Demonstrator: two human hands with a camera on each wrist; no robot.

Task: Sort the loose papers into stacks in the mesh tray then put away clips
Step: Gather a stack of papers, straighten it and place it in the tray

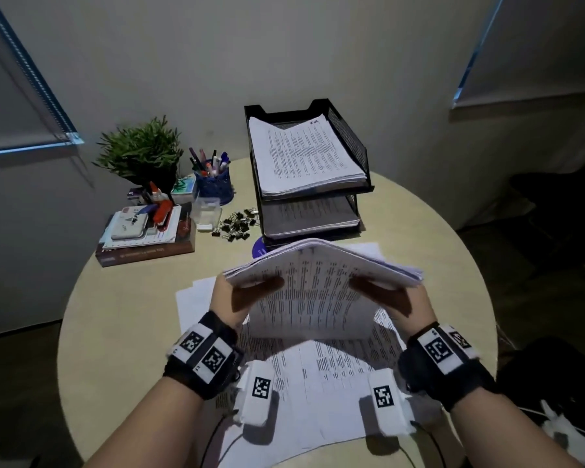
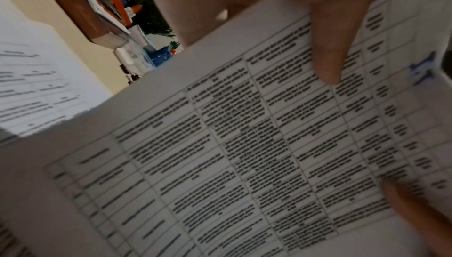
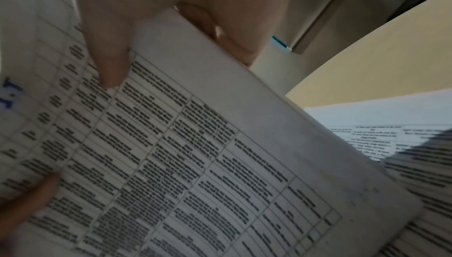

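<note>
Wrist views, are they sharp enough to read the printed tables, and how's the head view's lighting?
Left wrist view: printed paper stack is motion-blurred, text unreadable. Right wrist view: equally smeared. Head view: dim room, the stack throwing a shadow on the loose sheets below.

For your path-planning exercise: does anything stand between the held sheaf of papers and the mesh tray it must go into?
Nothing visible does. Both hands, left and right, hold the sheaf in the air just before the tray. Both tiers already hold papers, and the clips lie off to the tray's left.
</note>
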